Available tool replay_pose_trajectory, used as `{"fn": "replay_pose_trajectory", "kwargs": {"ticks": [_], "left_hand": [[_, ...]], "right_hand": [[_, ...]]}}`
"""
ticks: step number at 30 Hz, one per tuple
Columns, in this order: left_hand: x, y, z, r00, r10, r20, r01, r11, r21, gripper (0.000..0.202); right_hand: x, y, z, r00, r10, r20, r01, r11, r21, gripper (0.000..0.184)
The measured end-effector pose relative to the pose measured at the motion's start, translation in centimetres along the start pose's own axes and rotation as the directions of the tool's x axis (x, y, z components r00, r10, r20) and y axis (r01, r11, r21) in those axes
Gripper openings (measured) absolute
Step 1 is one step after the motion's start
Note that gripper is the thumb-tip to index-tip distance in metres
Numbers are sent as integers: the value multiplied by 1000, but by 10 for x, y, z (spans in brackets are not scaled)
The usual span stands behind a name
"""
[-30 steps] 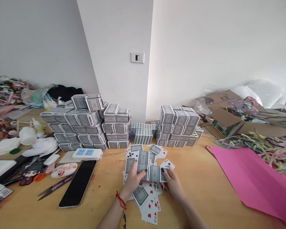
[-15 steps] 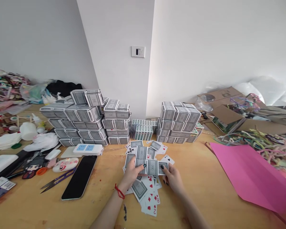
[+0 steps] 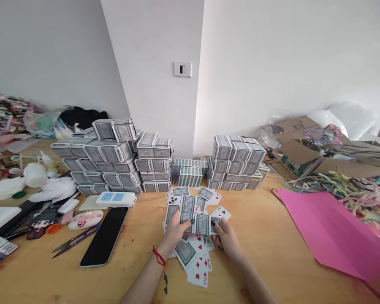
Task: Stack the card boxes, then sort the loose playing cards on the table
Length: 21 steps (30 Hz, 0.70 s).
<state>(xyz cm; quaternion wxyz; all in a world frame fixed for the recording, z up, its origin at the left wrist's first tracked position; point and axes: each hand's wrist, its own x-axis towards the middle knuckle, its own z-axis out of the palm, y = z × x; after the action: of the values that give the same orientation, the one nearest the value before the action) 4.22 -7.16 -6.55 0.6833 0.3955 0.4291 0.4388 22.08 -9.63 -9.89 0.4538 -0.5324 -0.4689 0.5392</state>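
Both hands work in a spread of cards [image 3: 196, 264] lying loose on the bench [image 3: 272, 257], just in front of the stacked card boxes [image 3: 114, 162]. Some cards lie face up, showing red hearts and black clubs; others lie face down, showing their patterned backs.

The left hand [image 3: 175, 231] has its grip closed on a few face-down cards at the middle of the spread, thumb on top. The right hand [image 3: 227, 240] pinches the edge of the neighbouring face-down cards, fingertips [image 3: 215, 222] on their backs. The two hands are close together, with a short row of backs between them.

The step in hand looks like gathering the scattered cards into one pack. The next move would call for sliding the pinched cards together and squaring their edges without flipping any, then reaching for the face-up ones nearest the wrists.

A phone [image 3: 105, 241] lies to the left, and a pink sheet [image 3: 329, 234] lies well apart on the right.
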Motion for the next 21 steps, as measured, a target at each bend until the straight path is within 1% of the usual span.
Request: {"fn": "replay_pose_trajectory", "kwargs": {"ticks": [4,10,13,17,21], "left_hand": [[-2,0,1,1000,-2,9,2,1000,13,44],[0,-2,-1,999,-13,-49,15,999,47,40],[3,-1,-6,998,-1,-70,5,999,54,39],[4,0,-11,996,11,-87,-7,999,50,37],[4,0,-13,997,8,-79,-4,999,47,39]], "right_hand": [[-1,-1,-2,1000,1,12,-1,1000,-4,43],[-4,-3,6,999,-45,-22,46,998,40,41],[-4,-1,8,999,-30,-25,31,998,47,41],[-2,-2,3,997,-16,-71,21,997,77,45],[0,-3,-2,999,11,-53,-5,993,115,44]]}}
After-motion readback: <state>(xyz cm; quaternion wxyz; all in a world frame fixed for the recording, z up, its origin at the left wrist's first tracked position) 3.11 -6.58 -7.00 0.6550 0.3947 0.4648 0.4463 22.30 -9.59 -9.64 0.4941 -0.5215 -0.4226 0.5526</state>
